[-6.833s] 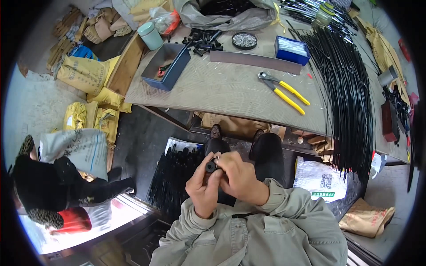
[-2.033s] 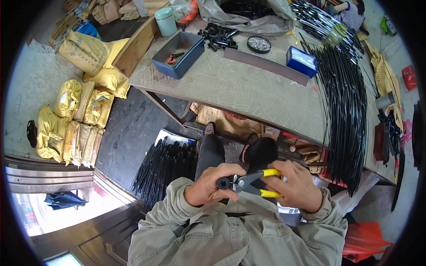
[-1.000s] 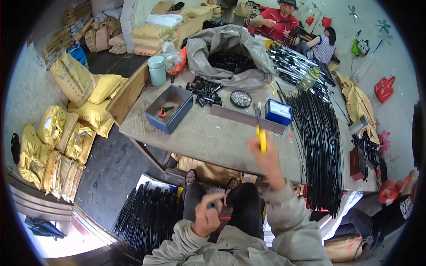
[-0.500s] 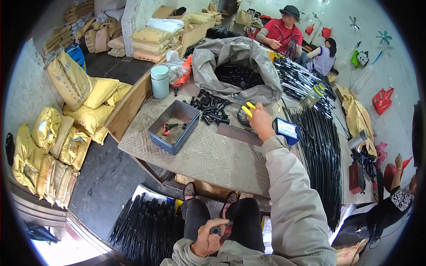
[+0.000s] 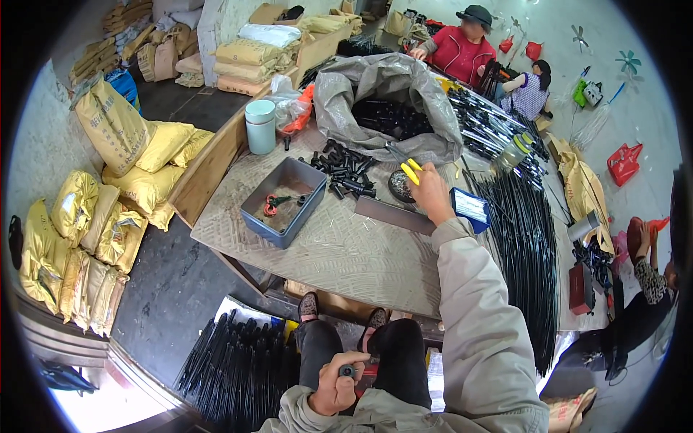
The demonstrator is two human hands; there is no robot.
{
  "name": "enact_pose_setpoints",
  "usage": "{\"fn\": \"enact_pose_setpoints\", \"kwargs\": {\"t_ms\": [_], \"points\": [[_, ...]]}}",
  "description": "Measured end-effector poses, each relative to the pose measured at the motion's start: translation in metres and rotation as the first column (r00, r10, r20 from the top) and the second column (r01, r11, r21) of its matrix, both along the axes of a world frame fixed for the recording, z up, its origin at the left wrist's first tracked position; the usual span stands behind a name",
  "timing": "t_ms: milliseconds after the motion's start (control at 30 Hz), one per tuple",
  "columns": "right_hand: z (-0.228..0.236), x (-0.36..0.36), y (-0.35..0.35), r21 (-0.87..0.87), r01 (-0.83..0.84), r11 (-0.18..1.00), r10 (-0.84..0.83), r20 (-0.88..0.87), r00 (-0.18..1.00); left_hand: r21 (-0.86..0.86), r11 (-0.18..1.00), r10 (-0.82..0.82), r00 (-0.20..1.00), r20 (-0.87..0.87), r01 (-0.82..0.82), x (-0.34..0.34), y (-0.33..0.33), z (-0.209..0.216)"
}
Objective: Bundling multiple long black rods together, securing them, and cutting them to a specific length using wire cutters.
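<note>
My right hand (image 5: 431, 193) reaches out over the table and is closed on pliers with yellow handles (image 5: 412, 169). Their grey metal jaws point up and left toward the big grey bag (image 5: 328, 101), which holds many black parts. Just left of this hand is a small round dark dish (image 5: 398, 185). Close to my lap, my left hand (image 5: 334, 386) is closed around a black tube-like part (image 5: 347, 371), with its round hollow end facing up. My fingers cover the rest of it. A pile of short black parts (image 5: 339, 164) lies left of the pliers.
On the table (image 5: 346, 267) stand a blue-grey bin (image 5: 289, 234) with scissors inside, a light blue canister (image 5: 260, 128) and a blue box (image 5: 471, 225). Long black rods (image 5: 516, 252) lie at right, more (image 5: 234, 375) on the floor. A person in red (image 5: 462, 54) works across.
My right hand has shifted slightly right, and the pliers' jaws show more plainly above the table. My left hand stays in place with the tube. The person in red has moved their arms.
</note>
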State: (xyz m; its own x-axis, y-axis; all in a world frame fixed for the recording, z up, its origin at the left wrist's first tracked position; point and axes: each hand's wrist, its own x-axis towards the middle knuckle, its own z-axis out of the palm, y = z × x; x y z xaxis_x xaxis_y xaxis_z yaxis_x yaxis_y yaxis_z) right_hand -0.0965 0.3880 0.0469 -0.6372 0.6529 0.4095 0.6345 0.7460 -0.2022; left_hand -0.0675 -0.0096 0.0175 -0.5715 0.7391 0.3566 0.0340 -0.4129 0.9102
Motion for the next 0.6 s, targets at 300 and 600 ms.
{"fn": "enact_pose_setpoints", "kwargs": {"t_ms": [300,600], "points": [[0.007,0.011,-0.006,0.085,-0.028,0.996,0.043,-0.187,0.981,-0.061,0.998,-0.007,0.999,0.041,0.01,0.003,-0.009,0.006],[0.044,0.121,-0.256,-0.355,-0.698,0.622,0.264,-0.745,0.613,-0.218,0.969,-0.083,0.985,0.148,0.115,0.008,0.007,0.036]]}}
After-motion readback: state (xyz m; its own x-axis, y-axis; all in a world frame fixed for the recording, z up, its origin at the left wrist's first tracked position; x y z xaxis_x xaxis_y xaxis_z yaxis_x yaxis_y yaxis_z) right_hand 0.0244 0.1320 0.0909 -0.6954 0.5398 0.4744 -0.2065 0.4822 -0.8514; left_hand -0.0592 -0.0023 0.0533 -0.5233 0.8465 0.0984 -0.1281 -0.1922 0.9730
